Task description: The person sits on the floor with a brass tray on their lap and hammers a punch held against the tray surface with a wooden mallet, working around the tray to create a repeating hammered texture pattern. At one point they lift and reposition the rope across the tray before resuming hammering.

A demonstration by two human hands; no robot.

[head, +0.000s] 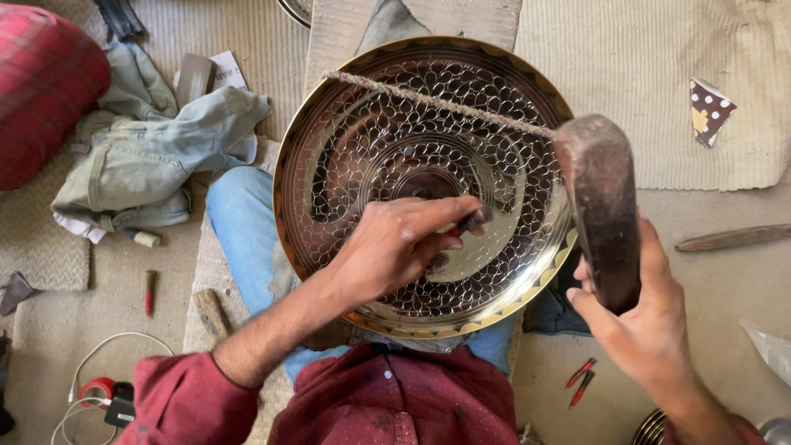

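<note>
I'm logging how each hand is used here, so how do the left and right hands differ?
The left hand reaches over the engraved metal plate and pinches a thin punch against it; the right hand stays off the plate at its rim. The left grips with its fingertips, the right wraps a heavy dark mallet. The left points its tool down, the right holds its tool raised. Both are bare, with dark red sleeves.

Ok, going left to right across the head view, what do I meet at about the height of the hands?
Crumpled pale green garment → left hand pinching a small red-handled punch tool on the round engraved brass tray → right hand gripping a dark worn mallet head → long brown wooden stick on the floor.
</note>
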